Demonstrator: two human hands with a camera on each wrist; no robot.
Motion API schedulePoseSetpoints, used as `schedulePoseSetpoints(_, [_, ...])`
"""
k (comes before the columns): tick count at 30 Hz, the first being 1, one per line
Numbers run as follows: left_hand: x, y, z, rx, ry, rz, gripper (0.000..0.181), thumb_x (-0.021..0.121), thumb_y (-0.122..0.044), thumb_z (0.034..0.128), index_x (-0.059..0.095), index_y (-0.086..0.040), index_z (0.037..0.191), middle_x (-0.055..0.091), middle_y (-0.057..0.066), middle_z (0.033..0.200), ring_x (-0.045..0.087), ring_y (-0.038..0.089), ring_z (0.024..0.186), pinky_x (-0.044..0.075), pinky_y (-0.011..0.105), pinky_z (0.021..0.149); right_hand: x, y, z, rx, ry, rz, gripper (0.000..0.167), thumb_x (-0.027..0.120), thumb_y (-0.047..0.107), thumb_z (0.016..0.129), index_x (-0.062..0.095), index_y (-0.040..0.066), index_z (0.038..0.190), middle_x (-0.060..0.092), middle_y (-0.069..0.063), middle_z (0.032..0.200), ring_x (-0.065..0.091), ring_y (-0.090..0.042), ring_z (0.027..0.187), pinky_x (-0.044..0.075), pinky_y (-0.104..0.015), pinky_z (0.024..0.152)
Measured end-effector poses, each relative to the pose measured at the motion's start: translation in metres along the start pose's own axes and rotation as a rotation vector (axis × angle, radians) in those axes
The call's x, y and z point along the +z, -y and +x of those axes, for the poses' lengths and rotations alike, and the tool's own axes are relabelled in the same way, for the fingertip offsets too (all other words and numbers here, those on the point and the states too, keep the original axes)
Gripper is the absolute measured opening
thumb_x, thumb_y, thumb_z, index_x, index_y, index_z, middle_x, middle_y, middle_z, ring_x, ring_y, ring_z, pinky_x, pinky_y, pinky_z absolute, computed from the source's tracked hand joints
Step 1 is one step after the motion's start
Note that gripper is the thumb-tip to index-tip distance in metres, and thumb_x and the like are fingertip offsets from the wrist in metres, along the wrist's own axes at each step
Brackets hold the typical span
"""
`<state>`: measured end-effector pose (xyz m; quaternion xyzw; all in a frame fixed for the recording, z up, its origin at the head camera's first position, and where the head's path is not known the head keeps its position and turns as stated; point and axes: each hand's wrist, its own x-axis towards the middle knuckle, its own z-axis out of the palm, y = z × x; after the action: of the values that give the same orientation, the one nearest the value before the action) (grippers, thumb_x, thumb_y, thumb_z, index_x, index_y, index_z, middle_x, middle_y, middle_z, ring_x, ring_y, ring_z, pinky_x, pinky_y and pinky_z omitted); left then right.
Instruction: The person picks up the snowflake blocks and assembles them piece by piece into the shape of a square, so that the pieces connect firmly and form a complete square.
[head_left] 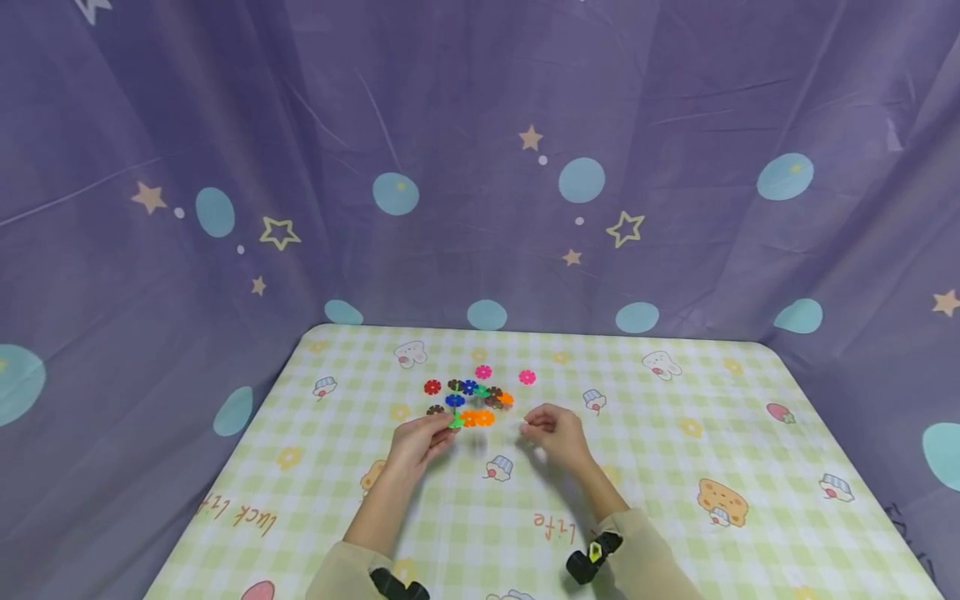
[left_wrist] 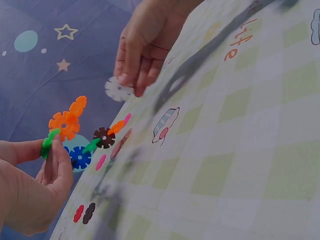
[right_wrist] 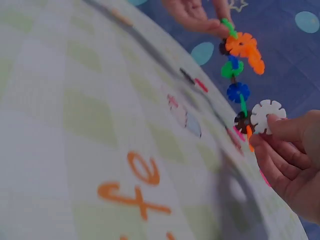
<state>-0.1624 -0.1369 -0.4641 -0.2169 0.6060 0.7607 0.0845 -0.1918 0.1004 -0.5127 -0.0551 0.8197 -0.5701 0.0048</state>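
My left hand (head_left: 416, 442) pinches a green notched snowflake disc (left_wrist: 50, 142) between thumb and fingers. That disc is part of a linked chain of notched discs held above the table, with orange discs (head_left: 486, 418), a blue disc (right_wrist: 238, 92), a brown disc (left_wrist: 104, 138) and more green ones. To the right, my right hand (head_left: 558, 437) pinches a single white snowflake disc (right_wrist: 267, 116) by its edge. In the left wrist view a gap separates the white disc from the chain. Fingers partly hide the held green disc.
Loose discs lie on the checked tablecloth (head_left: 675, 450) beyond the hands: a red disc (head_left: 432, 387), a dark brown disc (head_left: 435, 410) and two pink discs (head_left: 527, 377). A purple curtain (head_left: 480, 100) hangs behind the table's far edge.
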Motion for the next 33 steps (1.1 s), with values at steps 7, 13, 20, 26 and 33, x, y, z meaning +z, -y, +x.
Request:
schedulePoseSetpoints(7, [0.004,0.001,0.000,-0.005,0.000,-0.001,0.040,0.067,-0.006,0.0869,0.058,0.009,0.123,0.072,0.004,0.082,0.069,0.010,0.073,0.059,0.031,0.085,0.004,0.011,0.000,0.064,0.008,0.250,0.021,0.073,-0.001,0.081,0.068,-0.006,0.101,0.073,-0.018,0.085,0.072,-0.024,0.071,0.061,-0.028,0.066])
schedulePoseSetpoints(13, [0.005,0.001,-0.002,-0.001,0.013,0.002,0.039,0.068,-0.005,0.0858,0.060,0.008,0.121,0.071,0.004,0.081,0.069,0.011,0.073,0.059,0.030,0.086,0.007,0.021,-0.004,0.067,-0.020,0.285,0.021,0.072,-0.004,0.080,0.068,-0.007,0.100,0.072,-0.019,0.084,0.072,-0.025,0.070,0.061,-0.030,0.066])
schedulePoseSetpoints(20, [0.007,0.001,-0.006,0.010,0.019,0.030,0.039,0.069,-0.007,0.0858,0.060,0.009,0.121,0.071,0.005,0.081,0.069,0.011,0.074,0.059,0.027,0.082,0.009,0.025,-0.009,0.009,0.007,0.283,0.019,0.071,-0.005,0.080,0.067,-0.010,0.098,0.070,-0.027,0.089,0.071,-0.015,0.069,0.061,-0.036,0.070])
schedulePoseSetpoints(26, [0.010,0.000,-0.008,0.040,-0.007,0.087,0.037,0.072,-0.005,0.0820,0.063,0.008,0.115,0.071,0.005,0.079,0.067,0.009,0.067,0.060,0.025,0.073,0.010,0.031,-0.014,-0.058,-0.056,0.238,0.010,0.073,-0.003,0.080,0.069,-0.006,0.089,0.072,-0.024,0.085,0.070,-0.012,0.067,0.061,-0.028,0.067])
schedulePoseSetpoints(33, [0.016,-0.001,-0.009,0.082,-0.047,0.133,0.033,0.075,-0.004,0.0787,0.066,0.007,0.108,0.071,0.004,0.077,0.066,0.008,0.063,0.060,0.024,0.067,0.012,0.035,-0.018,-0.104,-0.110,0.220,0.006,0.076,-0.001,0.077,0.070,-0.001,0.079,0.072,-0.021,0.081,0.069,-0.010,0.067,0.058,-0.017,0.067])
